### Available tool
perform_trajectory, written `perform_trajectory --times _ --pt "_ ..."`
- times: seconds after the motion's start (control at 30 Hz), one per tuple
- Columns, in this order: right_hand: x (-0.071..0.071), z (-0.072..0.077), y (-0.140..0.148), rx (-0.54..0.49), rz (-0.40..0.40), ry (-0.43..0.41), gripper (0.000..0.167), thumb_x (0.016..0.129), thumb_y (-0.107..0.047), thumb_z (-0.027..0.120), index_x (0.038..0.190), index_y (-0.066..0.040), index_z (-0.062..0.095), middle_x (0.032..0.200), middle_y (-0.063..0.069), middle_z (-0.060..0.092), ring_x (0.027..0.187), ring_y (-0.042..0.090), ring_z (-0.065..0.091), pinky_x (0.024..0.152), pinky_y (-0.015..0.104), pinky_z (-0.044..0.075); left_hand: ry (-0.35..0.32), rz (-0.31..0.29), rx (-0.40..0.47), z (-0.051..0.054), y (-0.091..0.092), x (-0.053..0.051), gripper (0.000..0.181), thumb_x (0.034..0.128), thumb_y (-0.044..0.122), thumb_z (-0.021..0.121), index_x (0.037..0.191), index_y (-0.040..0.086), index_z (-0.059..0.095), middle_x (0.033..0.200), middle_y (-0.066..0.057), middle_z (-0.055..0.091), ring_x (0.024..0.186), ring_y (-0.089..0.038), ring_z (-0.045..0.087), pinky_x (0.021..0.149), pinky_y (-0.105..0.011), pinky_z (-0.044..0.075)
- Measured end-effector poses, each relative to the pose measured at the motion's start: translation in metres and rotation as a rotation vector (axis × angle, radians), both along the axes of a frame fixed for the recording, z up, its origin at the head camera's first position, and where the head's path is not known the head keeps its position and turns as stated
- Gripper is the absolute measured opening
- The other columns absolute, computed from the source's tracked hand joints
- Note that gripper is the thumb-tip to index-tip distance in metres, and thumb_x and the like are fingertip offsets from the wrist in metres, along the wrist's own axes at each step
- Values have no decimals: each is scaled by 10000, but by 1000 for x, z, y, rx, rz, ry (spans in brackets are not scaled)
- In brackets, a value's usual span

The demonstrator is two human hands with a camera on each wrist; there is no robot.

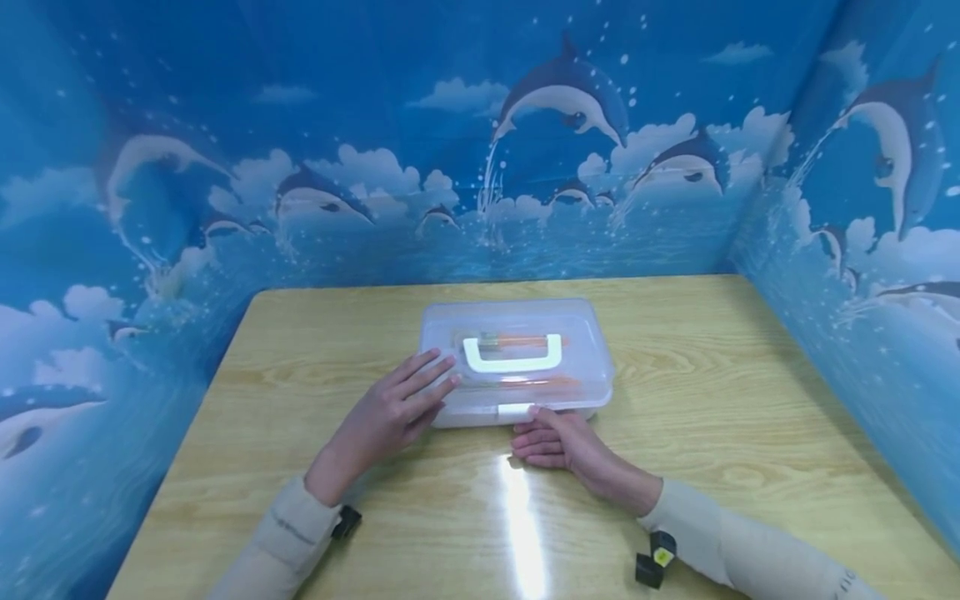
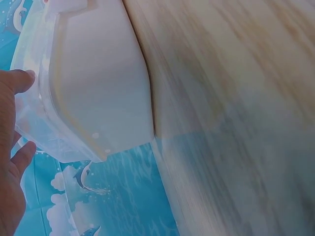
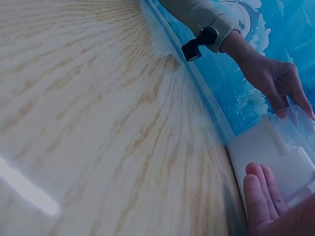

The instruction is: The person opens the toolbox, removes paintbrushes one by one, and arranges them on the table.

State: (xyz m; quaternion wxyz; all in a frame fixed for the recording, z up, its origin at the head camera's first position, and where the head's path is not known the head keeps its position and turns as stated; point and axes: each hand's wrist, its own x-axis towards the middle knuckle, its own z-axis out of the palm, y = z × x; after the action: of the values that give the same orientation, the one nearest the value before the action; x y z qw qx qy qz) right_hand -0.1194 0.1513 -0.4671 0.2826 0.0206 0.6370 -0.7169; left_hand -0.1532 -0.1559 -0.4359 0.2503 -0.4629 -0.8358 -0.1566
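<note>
A translucent plastic box (image 1: 592, 367) with a closed lid lies on the wooden table, a white handle (image 1: 513, 365) on top and a white latch (image 1: 514, 412) at its front; orange-handled items show through the lid. My left hand (image 1: 390, 408) rests its spread fingers on the box's left front corner; in the left wrist view the thumb (image 2: 22, 81) lies against the lid's edge. My right hand (image 1: 573, 450) has its thumb at the latch, the other fingers loosely bent below it, in front of the box. The right wrist view shows these fingers (image 3: 261, 194) beside the box's front wall (image 3: 251, 145).
The wooden table (image 1: 750, 400) carries the box near its back edge. Blue dolphin-print cloth (image 1: 375, 150) hangs behind the table and along both sides. Small black devices (image 1: 347, 522) are fixed at both wrists. A bright reflection lies in front of the box.
</note>
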Motion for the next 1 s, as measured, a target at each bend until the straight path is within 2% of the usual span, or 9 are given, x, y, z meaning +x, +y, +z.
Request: perform_trajectory --times 0.43,0.57,0.73,1.0 --pt "-3 1 1 -35 13 -25 575 1047 -370 517 1256 164 557 994 139 773 924 208 767 886 346 626 -21 6 2 0 0 0 605 835 79 815 1405 88 614 1478 -128 572 1396 -338 502 1168 -473 433" --pt "-3 1 2 -34 20 -36 613 1053 -398 507 1264 176 547 993 164 770 914 210 769 884 349 627 -18 -1 6 -1 -1 0 595 839 73 809 1402 89 616 1473 -131 575 1390 -342 507 1170 -474 431" --pt "-5 1 1 -15 17 -34 673 1050 -463 508 1261 175 551 1024 212 759 906 217 771 891 366 626 -2 -16 21 -2 -1 -1 607 828 64 812 1402 78 615 1467 -140 580 1379 -352 516 1165 -472 439" --pt "-5 2 1 -29 19 -29 670 1055 -417 508 1324 196 486 1127 258 726 1002 259 756 932 375 609 -5 -18 23 -3 -1 -2 598 837 68 804 1403 81 614 1470 -137 578 1376 -352 519 1156 -476 448"
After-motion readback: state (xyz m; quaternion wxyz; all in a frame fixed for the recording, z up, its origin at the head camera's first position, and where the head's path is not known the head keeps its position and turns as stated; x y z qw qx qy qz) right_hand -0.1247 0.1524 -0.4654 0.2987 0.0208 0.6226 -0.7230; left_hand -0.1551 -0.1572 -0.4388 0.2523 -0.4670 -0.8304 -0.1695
